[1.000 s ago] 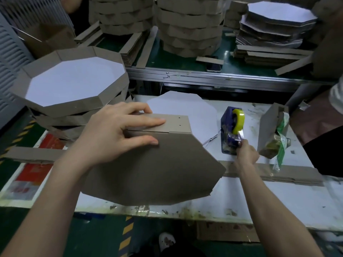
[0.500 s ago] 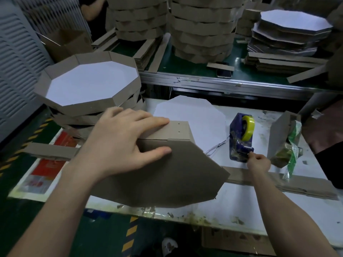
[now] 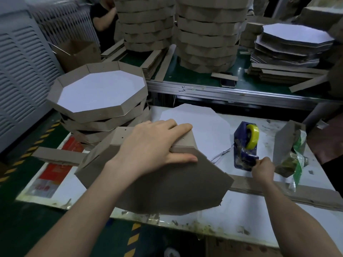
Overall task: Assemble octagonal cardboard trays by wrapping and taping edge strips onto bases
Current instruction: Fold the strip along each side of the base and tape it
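Scarcely moved since before: presses edge strip onto upturned octagonal base with flat, spread left hand, at front edge of table; grips near end of tape dispenser with curled right hand.

My head-worn wide-angle camera looks forward and down over the near edge of the tabletop, close above it, stacked trays rising beyond its far edge.

R hand slid back, tape dispenser near end
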`<state>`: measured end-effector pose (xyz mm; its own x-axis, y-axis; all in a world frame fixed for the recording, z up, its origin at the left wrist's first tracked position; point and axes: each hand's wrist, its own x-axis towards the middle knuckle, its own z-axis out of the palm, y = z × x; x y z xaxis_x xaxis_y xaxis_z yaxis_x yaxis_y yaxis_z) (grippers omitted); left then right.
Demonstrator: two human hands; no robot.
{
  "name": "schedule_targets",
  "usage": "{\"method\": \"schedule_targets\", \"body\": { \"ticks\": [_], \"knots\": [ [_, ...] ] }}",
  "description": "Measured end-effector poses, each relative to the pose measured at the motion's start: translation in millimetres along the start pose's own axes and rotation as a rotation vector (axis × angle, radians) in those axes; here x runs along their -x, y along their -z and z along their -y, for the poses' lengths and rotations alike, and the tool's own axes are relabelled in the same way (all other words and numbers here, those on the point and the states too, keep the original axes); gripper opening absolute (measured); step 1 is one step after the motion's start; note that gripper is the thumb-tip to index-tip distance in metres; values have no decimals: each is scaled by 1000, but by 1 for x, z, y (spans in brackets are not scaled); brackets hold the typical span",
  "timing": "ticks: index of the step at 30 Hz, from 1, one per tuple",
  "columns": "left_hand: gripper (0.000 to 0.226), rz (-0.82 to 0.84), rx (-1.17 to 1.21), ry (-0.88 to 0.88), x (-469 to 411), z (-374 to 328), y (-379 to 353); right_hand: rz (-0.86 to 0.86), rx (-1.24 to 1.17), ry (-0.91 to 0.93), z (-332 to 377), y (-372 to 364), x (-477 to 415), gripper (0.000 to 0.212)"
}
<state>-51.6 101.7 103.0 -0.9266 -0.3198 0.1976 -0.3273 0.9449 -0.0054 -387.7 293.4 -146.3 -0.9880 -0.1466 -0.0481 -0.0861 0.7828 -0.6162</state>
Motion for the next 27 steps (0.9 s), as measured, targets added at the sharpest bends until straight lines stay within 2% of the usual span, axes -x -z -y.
{"method": "schedule_targets", "body": {
  "ticks": [3,7,10,15,21,25,27],
  "knots": [
    [88,7,2,-2,-1,1,1,0,18,1,2,1,1,4],
    [86,15,13,11,-1,2,0,-24,-30,-52,3,-2,4,12],
    [85,19,10,8,-3,3,-2,-23,-72,-62,0,0,6,7],
    [85,20,-1,-2,-7,3,-2,-28,-126,-91,-4,1,4,20],
    [86,14,2,-8,-9,4,-3,-24,-200,-168,1,2,5,21],
    [84,9,30,13,-9,7,-3,-57,-380,-247,-1,-2,13,22],
    [83,10,32,15,-9,6,-3,-62,-591,-304,1,-5,23,24]
  ]
}}
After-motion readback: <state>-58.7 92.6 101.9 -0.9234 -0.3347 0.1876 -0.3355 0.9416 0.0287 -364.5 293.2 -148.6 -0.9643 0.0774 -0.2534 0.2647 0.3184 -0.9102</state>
